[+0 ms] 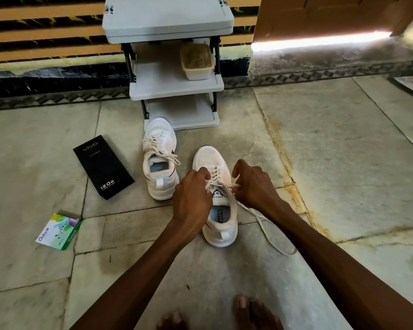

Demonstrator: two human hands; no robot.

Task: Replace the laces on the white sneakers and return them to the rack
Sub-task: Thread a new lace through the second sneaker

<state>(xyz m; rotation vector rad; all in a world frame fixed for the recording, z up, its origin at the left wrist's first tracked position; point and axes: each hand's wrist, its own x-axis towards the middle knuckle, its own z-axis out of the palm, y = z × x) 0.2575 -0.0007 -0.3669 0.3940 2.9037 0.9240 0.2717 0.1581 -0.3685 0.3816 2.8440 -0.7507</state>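
Here, near sneaker (211,158) lengthwise, toe toward rack (177,88) — left hand (192,194), right hand (255,184), fingers pinching its lace (264,226).

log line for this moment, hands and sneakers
left hand: grips lace at near sneaker | right hand: pinches lace | far sneaker: laced, on floor | rack: sneakers not yet returned

White sneakers (161,160) upright, toes toward grey rack (167,84) — one's lace (265,225) trailing loose.

black box (103,166): vivo, 120W | green packet (58,231): Odonil | sneaker insole (220,215): SPEED & FLEXIBLE
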